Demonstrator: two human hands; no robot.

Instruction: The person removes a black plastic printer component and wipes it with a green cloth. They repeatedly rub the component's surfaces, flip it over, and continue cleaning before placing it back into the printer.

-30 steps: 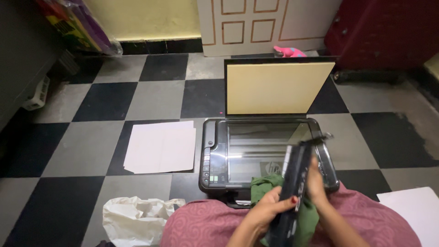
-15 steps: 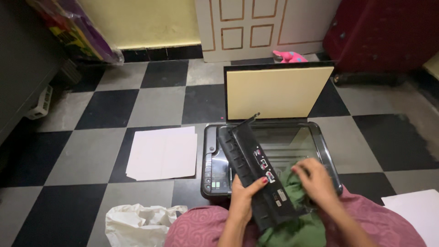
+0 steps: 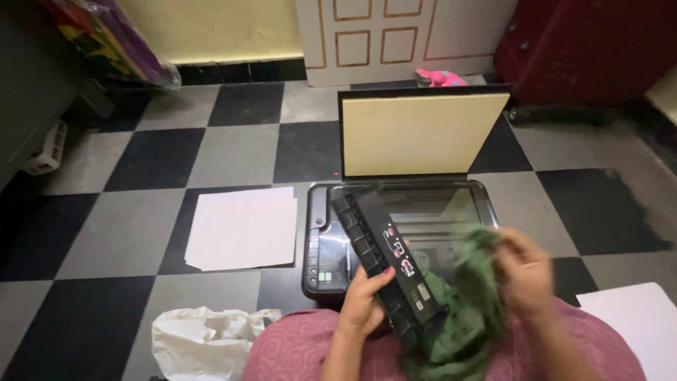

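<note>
Lifted off the black printer part [image 3: 386, 264], the right hand [image 3: 525, 271] now bunches the green cloth [image 3: 465, 310] in closed fingers; left hand [image 3: 363, 303] fingers clasp that part over the scanner [image 3: 321, 240].

white paper stack [image 3: 242, 227] on checkered floor [image 3: 233, 152] | crumpled white plastic bag [image 3: 201, 340] | pink toy [image 3: 438, 77] by door [image 3: 395, 35] | red cabinet [image 3: 585, 46]

A black flatbed scanner-printer [image 3: 324, 240] sits on the chequered tile floor [image 3: 233, 152], its cream-lined lid [image 3: 419, 134] raised behind the glass. Left of it lies a stack of white paper sheets [image 3: 243, 227]. A crumpled white plastic bag [image 3: 201, 339] lies nearer, before the sheets. Behind the lid lies a pink toy [image 3: 438, 77].
</note>
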